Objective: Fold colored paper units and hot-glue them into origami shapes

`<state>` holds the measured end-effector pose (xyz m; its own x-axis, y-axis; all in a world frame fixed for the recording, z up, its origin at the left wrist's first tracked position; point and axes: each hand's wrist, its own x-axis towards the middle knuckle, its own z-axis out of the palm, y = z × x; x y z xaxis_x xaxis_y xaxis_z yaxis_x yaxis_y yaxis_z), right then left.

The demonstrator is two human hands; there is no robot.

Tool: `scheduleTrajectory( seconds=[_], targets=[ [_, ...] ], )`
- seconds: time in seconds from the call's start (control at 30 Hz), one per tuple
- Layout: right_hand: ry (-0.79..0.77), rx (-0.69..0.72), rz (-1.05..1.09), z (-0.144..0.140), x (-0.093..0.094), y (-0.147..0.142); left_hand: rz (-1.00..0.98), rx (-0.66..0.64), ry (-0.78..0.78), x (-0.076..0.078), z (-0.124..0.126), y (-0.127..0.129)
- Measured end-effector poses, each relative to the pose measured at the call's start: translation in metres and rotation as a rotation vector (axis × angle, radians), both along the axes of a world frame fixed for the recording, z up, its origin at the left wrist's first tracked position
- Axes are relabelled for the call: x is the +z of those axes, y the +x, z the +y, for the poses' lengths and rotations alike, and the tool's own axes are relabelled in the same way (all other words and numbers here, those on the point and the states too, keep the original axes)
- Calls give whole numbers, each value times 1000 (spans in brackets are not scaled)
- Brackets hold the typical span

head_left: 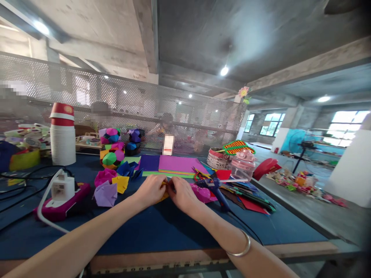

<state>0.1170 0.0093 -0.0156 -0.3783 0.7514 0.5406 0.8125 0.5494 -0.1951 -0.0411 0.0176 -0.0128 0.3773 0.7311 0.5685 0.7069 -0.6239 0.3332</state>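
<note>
My left hand (151, 189) and my right hand (182, 194) meet over the blue table top (162, 227). Together they pinch a small folded piece of orange-yellow paper (164, 196), mostly hidden under the fingers. My right wrist wears a silver bangle (242, 247). Just beyond the hands lies a stack of coloured paper sheets (176, 164), purple on top. Folded paper pieces (108, 184) in pink, purple, yellow and blue lie to the left of my left hand.
A blue glue gun (215, 188) and loose red and green sheets (249, 197) lie right of my right hand. A clear jar (242, 165), a woven basket (217, 158), paper balls (112, 150), stacked paper cups (62, 135) and a white plug on a magenta power strip (62, 197) stand around. A mesh screen (130, 108) backs the table.
</note>
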Motion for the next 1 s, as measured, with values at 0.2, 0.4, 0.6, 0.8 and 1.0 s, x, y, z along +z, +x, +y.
scheduleTrajectory(
  seconds=[0.2,0.4,0.6,0.8,1.0],
  targets=[
    [-132,108,229,5,9,1,-65,74,14,10,0,-1],
    [-238,134,361,6,12,1,-236,164,6,19,1,-7],
    [-357,139,329,1,11,-2,-423,167,-90,19,5,-7],
    [-287,163,369,2,12,-1,-537,105,-189,13,12,-6],
    [-98,49,280,8,9,5,-409,75,-51,15,4,-3]
  ],
)
